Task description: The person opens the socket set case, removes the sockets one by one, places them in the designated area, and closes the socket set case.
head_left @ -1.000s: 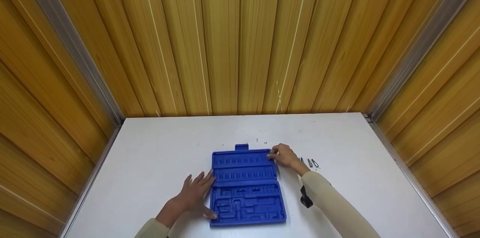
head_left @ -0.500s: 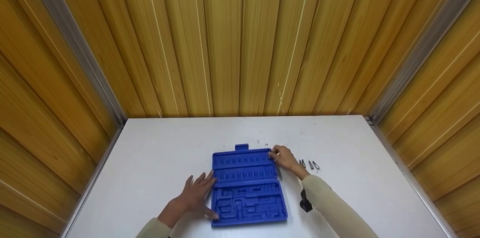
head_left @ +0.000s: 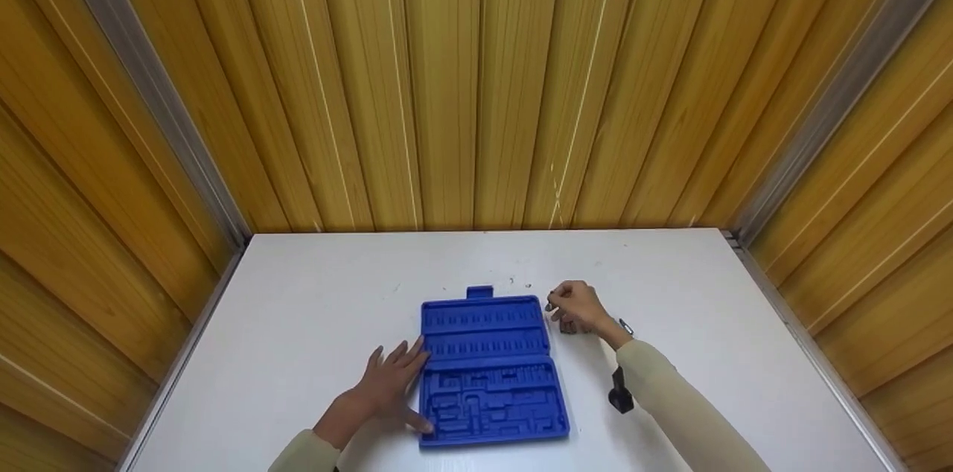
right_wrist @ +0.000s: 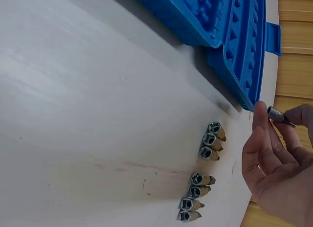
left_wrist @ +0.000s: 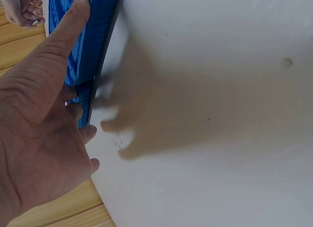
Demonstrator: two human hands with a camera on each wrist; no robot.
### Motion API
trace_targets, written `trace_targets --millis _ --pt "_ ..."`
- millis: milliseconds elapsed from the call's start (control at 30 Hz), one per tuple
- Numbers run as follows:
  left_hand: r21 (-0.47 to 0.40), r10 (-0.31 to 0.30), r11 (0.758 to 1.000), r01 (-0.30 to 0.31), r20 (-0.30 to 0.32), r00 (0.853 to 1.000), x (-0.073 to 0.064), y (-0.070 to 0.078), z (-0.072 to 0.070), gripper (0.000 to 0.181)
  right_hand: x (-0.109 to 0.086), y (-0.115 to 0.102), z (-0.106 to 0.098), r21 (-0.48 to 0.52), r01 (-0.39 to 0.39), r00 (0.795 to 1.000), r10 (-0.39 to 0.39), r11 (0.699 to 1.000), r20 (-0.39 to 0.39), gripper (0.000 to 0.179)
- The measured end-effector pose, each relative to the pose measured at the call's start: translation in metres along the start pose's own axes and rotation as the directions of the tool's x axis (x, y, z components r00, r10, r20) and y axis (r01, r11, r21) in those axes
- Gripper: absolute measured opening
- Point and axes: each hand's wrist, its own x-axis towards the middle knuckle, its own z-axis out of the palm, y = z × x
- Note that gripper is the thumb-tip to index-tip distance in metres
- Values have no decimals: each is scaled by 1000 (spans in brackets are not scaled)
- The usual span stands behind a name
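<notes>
The blue plastic tool case (head_left: 495,362) lies unfolded on the white table, its moulded slots showing. My left hand (head_left: 381,387) rests along the case's left side with fingers spread; in the left wrist view the thumb (left_wrist: 78,11) presses on its rim. Just right of the case's far right corner, my right hand (head_left: 582,306) pinches a small metal bit socket (right_wrist: 276,115) between thumb and fingers, above the table. Several similar bit sockets (right_wrist: 210,140) lie in a row on the table, plain in the right wrist view but partly hidden by the right hand in the head view.
The white table (head_left: 320,286) runs back to yellow wood-patterned wall panels (head_left: 447,85). A latch tab (head_left: 480,292) sticks out from the case's far edge. Small dark specks (head_left: 511,281) lie behind the case.
My right hand has moved right, off the case's far right corner, and the bit socket now shows in its fingers. My left hand has stayed on the case.
</notes>
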Motion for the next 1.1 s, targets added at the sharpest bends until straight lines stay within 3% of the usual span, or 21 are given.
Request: trace_targets --millis 467,633,1100 --pt "-2 -11 1000 11 18 1000 0 0 -1 122 -10 17 -42 -45 -23 999 21 999 -40 31" --pt "-19 -16 1000 16 19 1000 1 0 0 124 -19 23 -57 -81 -66 997 62 995 -55 33" --pt "-32 8 999 -8 7 1000 -1 -3 1 123 -35 42 -86 -89 -121 989 127 989 71 48"
